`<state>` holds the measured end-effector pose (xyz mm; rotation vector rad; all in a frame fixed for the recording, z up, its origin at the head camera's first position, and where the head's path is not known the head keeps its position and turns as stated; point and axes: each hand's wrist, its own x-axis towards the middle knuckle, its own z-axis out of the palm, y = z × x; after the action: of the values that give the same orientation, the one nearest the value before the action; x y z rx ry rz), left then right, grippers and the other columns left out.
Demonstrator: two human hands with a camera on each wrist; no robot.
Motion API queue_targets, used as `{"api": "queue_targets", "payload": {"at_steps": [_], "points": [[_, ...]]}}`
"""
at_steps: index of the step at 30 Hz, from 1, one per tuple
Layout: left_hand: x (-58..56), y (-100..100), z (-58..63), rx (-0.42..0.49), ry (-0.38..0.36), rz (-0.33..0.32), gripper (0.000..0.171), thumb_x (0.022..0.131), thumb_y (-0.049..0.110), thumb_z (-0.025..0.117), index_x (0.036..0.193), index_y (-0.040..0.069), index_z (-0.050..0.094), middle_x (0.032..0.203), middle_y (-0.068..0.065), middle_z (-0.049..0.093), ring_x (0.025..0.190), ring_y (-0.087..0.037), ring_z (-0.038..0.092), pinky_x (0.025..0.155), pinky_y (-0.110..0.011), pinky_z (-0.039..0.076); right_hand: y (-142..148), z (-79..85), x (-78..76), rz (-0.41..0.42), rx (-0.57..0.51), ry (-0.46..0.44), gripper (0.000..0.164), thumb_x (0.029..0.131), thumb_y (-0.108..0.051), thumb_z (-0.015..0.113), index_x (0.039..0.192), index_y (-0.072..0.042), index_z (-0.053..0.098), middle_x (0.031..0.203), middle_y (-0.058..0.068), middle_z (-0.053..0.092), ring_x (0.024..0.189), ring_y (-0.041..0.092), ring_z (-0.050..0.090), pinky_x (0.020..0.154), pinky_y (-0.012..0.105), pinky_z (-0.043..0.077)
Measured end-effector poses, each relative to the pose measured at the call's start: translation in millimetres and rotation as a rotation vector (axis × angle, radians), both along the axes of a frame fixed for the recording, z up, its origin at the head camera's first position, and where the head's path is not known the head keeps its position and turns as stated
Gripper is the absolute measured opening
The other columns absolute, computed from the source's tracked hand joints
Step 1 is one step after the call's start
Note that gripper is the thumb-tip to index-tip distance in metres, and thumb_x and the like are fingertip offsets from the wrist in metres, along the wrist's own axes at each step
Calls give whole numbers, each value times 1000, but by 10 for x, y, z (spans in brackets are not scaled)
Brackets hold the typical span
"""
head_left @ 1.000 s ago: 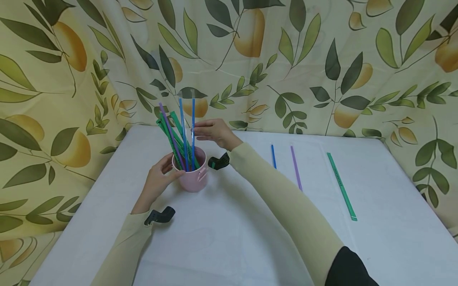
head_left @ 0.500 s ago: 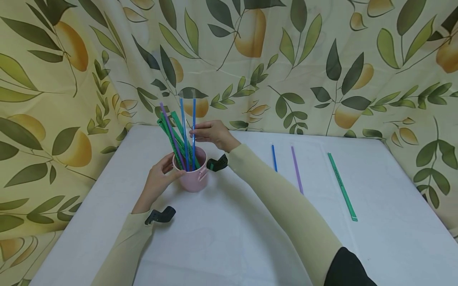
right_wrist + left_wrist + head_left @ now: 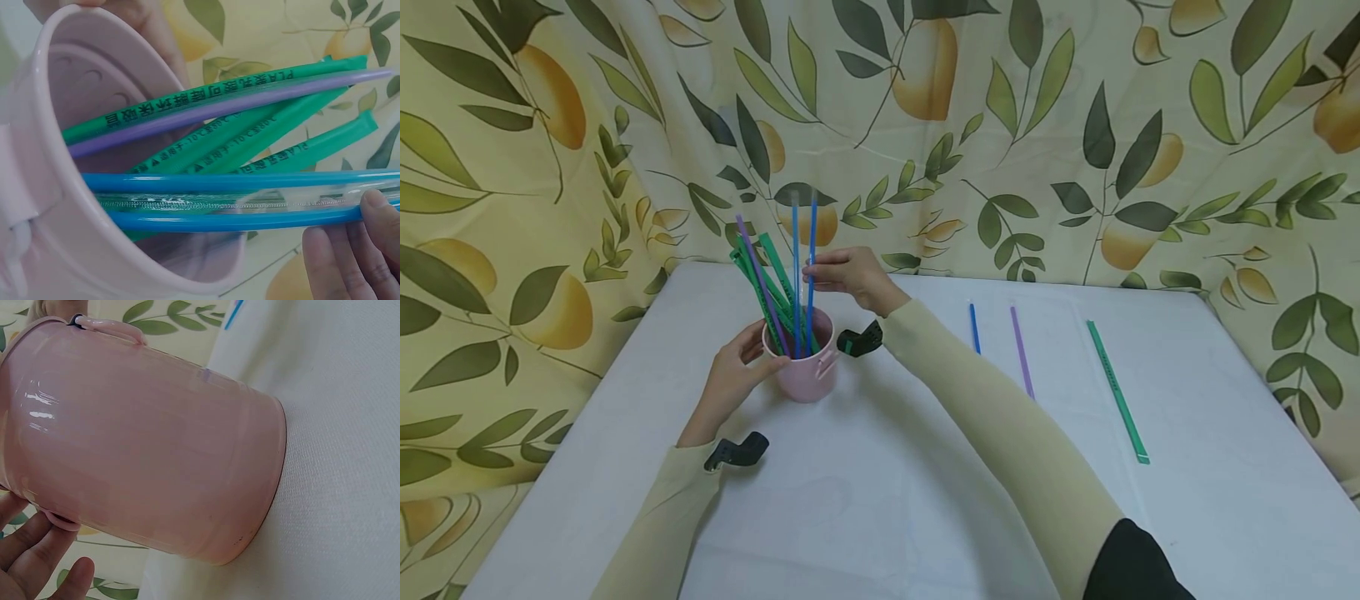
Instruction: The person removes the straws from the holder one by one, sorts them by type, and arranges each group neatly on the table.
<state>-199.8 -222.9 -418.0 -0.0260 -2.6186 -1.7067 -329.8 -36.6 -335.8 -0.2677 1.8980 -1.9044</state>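
Note:
A pink cup (image 3: 807, 385) with small handles stands upright on the table, holding several straws. My left hand (image 3: 735, 375) grips its left side, thumb at the rim; in the left wrist view, fingers (image 3: 37, 550) lie at one handle (image 3: 59, 520). With thumb and fingers, my right hand (image 3: 854, 279) pinches two blue straws (image 3: 187, 182) in clear film, their lower ends inside the cup. Beside them lean a purple straw (image 3: 250, 106) and several green wrapped straws (image 3: 340, 139) printed with dark lettering. The lower ends of all these straws are hidden in the cup.
Right of the right arm lie a blue straw (image 3: 974, 327), a purple straw (image 3: 1021, 350) and a green wrapped straw (image 3: 1117, 392); the sleeve borders the first two. A leaf-and-fruit patterned cloth (image 3: 925, 192) hangs behind the white table (image 3: 865, 517).
Over the last half second my right hand has shifted slightly right, and the two blue straws have moved right and a little up. The left hand and cup have stayed put.

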Motion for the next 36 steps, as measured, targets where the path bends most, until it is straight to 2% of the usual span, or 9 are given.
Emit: {"api": "queue_targets", "payload": {"at_steps": [8,16,22,24,27,31,33,36], "points": [[-5,-17,-19,5,11,0,71,86,31,68,146,13,34,147,-15,41,133,-34,43,109,-47,39,32,70,-24,3,-22,22,30,88,-2,60,116,9,61,117,26,63,103,31,67,94,41,52],[-14,-4,-10,3,18,0,70,86,30,68,145,13,35,147,-14,42,133,-33,43,110,-47,38,72,150,-46,-26,-36,33,26,86,0,62,111,10,63,111,25,66,80,17,71,85,36,57],[-18,1,-9,5,24,-3,70,86,30,69,145,14,35,146,-14,42,133,-33,43,110,-47,38,139,239,-59,-23,-69,49,27,86,1,62,111,11,63,92,14,72,76,16,71,89,39,55],[-16,1,-5,2,20,-4,71,86,30,68,145,14,35,146,-13,42,133,-33,43,110,-47,38,166,283,-61,-19,-68,64,26,86,1,62,111,10,63,92,14,72,79,18,71,91,41,54],[-12,3,0,-6,7,2,71,86,31,68,146,14,34,147,-13,41,134,-33,42,109,-47,38,202,364,-64,-15,-55,75,26,87,-1,61,112,9,63,101,19,71,90,25,71,93,41,53],[-10,5,2,-11,-14,14,73,85,32,69,146,14,34,147,-13,41,134,-33,42,109,-46,39,249,495,-67,-10,-44,98,26,89,-3,59,113,7,63,109,20,68,105,33,65,93,38,54],[-9,3,-2,-12,-18,17,73,85,32,69,146,14,34,147,-13,41,134,-33,42,109,-45,39,272,568,-66,-7,-54,116,26,89,-3,59,113,6,63,110,20,68,107,35,64,93,38,54],[-5,-3,-2,-15,-14,13,73,85,32,69,146,13,34,147,-13,41,134,-33,42,109,-45,40,308,680,-59,0,-74,154,27,88,-5,60,113,7,63,112,21,67,101,31,67,93,37,54]]}}
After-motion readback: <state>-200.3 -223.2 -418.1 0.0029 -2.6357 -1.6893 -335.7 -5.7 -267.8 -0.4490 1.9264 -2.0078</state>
